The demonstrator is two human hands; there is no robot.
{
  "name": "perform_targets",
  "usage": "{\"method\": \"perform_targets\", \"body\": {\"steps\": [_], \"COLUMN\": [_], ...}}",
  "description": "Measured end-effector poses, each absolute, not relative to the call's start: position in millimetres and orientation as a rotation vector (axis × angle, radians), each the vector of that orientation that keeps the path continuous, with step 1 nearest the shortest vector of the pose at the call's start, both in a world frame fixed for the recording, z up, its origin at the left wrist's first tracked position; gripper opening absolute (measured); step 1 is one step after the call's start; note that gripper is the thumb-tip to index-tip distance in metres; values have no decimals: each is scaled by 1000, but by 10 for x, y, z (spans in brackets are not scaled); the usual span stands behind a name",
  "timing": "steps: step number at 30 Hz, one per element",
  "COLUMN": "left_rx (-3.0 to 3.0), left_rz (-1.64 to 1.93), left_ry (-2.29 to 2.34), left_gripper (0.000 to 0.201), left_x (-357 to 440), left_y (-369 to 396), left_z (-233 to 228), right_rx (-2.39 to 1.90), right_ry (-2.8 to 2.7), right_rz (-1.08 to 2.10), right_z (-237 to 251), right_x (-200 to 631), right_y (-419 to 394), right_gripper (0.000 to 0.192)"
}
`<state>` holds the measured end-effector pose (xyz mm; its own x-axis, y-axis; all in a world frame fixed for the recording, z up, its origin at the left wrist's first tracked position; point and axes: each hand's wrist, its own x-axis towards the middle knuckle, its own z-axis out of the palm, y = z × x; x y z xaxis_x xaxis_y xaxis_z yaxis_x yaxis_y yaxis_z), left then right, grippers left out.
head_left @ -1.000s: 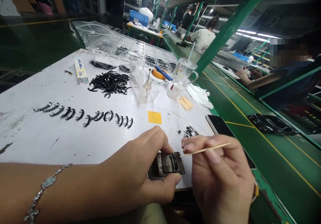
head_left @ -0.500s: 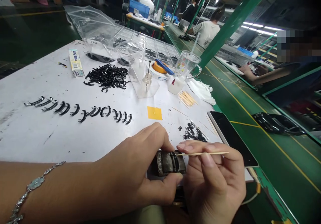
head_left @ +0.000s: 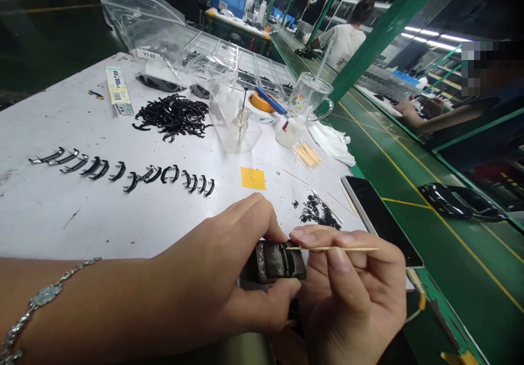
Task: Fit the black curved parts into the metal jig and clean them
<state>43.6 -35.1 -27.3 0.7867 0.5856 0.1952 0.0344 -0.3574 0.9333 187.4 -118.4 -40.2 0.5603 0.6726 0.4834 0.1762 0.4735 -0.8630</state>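
My left hand [head_left: 241, 267] is closed on a small dark metal block [head_left: 276, 261], its thumb and forefinger on opposite sides. A curved black piece [head_left: 291, 262] lies in a groove on top of the block. Between the thumb and fingers of my right hand [head_left: 352, 283] is a wooden toothpick [head_left: 335, 249]. Its tip points left and is over the block by the black piece; I cannot tell whether it touches. Beyond my hands lie a yellow paper square [head_left: 252, 178] and a heap of tiny black parts [head_left: 317, 212].
Curved black pieces [head_left: 117, 171] stand in a row at left, before a larger black pile [head_left: 174, 115]. Further items are a small glass bottle [head_left: 238, 127], a glass mug [head_left: 307, 97], toothpicks [head_left: 307, 155] and a phone [head_left: 380, 217]. A co-worker's arm [head_left: 434, 122] shows at right.
The view has shifted slightly. The toothpick's tip sits a little further left over the block. Both hands keep their holds.
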Motion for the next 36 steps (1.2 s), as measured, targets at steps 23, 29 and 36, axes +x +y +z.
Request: {"method": "perform_targets", "body": {"steps": [23, 29, 36], "left_rx": [1858, 1857, 1872], "left_rz": [613, 630, 658], "left_ry": [482, 474, 464], "left_gripper": [24, 23, 23], "left_x": [449, 455, 451], "left_y": [-342, -349, -349], "left_z": [-262, -257, -286], "right_rx": [-1069, -1246, -1670], "right_ry": [-813, -979, -1475], "right_rz": [240, 264, 268], "right_z": [-354, -205, -114], "right_x": [1854, 2068, 2297], "right_y": [-1136, -1027, -707], "right_gripper": [23, 13, 4]}}
